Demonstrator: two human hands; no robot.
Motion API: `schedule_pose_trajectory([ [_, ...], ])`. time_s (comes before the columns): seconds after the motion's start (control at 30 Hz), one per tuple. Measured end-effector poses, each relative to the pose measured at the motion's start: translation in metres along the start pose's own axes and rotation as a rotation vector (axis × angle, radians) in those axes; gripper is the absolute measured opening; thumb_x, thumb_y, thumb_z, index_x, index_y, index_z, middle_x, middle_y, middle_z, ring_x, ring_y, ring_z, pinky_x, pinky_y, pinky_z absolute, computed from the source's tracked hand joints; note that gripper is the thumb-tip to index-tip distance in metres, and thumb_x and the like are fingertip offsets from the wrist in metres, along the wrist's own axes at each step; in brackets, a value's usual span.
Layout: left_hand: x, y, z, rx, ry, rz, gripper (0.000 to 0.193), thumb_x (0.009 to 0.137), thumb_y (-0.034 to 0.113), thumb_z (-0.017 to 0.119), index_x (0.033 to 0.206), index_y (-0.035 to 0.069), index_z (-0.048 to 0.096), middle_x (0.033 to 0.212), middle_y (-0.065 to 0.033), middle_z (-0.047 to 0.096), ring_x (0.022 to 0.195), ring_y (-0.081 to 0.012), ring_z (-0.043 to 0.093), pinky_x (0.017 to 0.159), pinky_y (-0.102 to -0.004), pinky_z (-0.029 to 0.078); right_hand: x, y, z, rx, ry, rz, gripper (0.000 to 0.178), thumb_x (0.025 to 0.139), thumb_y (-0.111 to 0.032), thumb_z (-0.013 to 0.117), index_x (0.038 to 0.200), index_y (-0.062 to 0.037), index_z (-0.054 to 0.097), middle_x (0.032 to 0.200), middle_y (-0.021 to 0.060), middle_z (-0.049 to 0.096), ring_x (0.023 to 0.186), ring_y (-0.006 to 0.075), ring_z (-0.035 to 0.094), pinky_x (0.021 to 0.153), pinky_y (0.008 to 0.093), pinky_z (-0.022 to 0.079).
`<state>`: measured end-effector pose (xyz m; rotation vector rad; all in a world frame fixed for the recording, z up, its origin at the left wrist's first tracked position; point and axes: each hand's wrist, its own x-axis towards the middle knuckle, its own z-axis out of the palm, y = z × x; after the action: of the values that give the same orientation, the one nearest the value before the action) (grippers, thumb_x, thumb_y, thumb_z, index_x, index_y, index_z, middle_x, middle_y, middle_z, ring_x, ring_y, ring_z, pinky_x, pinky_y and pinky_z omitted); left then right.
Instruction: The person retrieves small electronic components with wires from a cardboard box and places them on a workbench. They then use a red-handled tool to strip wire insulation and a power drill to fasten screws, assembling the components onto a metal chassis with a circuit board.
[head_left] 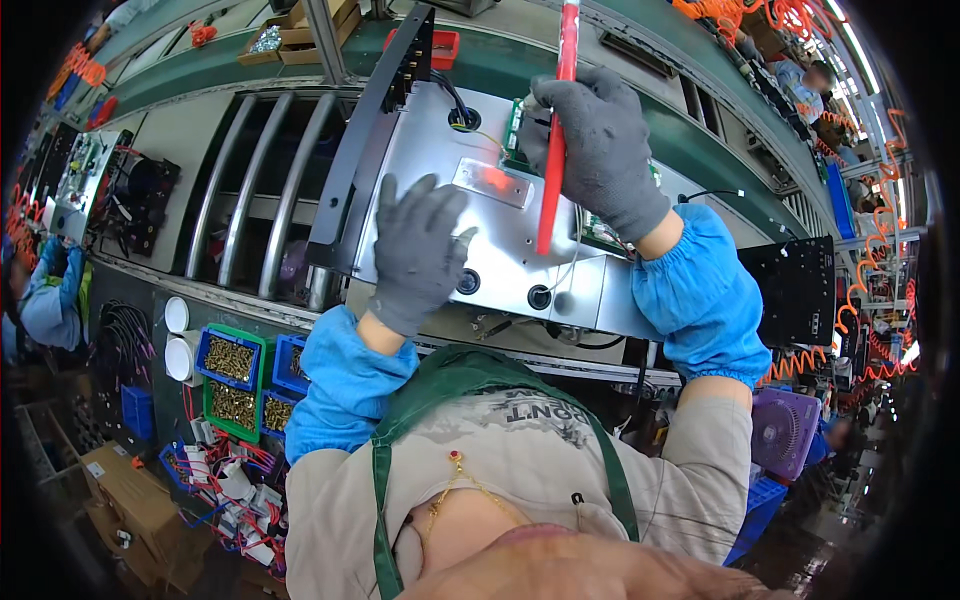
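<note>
My left hand (420, 248), in a dark grey glove, lies with fingers spread on the left part of a silver sheet-metal chassis (400, 150). My right hand (600, 150), gloved the same way, is closed round a long, slim red tool (553, 195) held nearly upright over the chassis. Its kind I cannot make out; its upper part runs out of the top of the view. A small raised metal plate (492, 183) sits between my hands. Green circuit boards (600, 232) are partly hidden by my right hand. A black front panel (375, 130) stands along the chassis's left edge.
Steel rollers (290, 195) lie to the left of the chassis. Blue and green bins of brass-coloured screws (230, 358) and bundled wires (235, 480) are at lower left. A black perforated panel (795, 285) is at right. Orange coiled hoses (885, 200) hang further right. Other people work at both sides.
</note>
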<state>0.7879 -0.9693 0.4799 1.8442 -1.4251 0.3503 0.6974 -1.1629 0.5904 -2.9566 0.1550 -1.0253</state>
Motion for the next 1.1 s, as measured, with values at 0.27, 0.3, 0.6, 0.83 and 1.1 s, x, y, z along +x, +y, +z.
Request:
schedule_pose_trajectory([
  [0.27,0.019,0.010,0.029,0.201,-0.327,0.085,0.069,0.087,0.060,0.038,0.128,0.007,0.049,0.133,-0.0095,0.048,0.127,-0.0283,0.041,0.110,-0.0604,0.003,-0.006,0.022,0.011,-0.104,0.050,-0.063,0.033,0.070,-0.012,0.064,0.101,-0.0198,0.056,0.099,0.0026,0.066,0.108,0.0300,0.055,0.093,0.0443,0.038],
  [0.3,0.019,0.010,0.029,0.213,-0.342,0.093,0.069,0.087,0.061,0.038,0.129,0.007,0.049,0.133,-0.0091,0.047,0.127,-0.0283,0.041,0.110,-0.0604,0.003,-0.006,0.023,0.009,-0.108,0.039,-0.053,0.034,0.070,-0.012,0.064,0.101,-0.0198,0.056,0.099,0.0030,0.065,0.108,0.0302,0.055,0.093,0.0445,0.038],
  [0.6,0.012,0.007,0.028,0.162,-0.298,0.023,0.061,0.082,0.056,0.051,0.129,0.016,0.050,0.130,-0.0063,0.050,0.125,-0.0283,0.042,0.109,-0.0616,0.006,0.000,0.017,0.013,-0.088,0.024,-0.085,0.039,0.066,-0.014,0.068,0.103,-0.0185,0.056,0.098,0.0065,0.064,0.103,0.0333,0.056,0.091,0.0464,0.039],
  [0.83,-0.047,0.023,-0.025,-0.301,0.190,0.195,0.043,0.081,0.029,0.059,0.118,0.008,0.057,0.118,-0.0130,0.058,0.099,-0.0292,0.059,0.083,-0.0399,0.050,0.003,-0.024,-0.024,0.043,0.077,-0.223,0.032,0.073,0.000,0.071,0.101,-0.0083,0.059,0.094,0.0143,0.062,0.086,0.0283,0.059,0.073,0.0354,0.048],
  [1.1,-0.237,-0.017,-0.114,-0.012,0.229,-0.679,0.019,0.085,0.014,0.056,0.101,0.005,0.061,0.087,-0.0140,0.062,0.081,-0.0308,0.062,0.070,-0.0375,0.050,0.093,-0.146,-0.029,0.630,-0.255,-0.621,0.031,0.091,-0.020,0.054,0.113,0.0011,0.058,0.092,0.0149,0.061,0.075,0.0210,0.062,0.069,0.0313,0.050],
])
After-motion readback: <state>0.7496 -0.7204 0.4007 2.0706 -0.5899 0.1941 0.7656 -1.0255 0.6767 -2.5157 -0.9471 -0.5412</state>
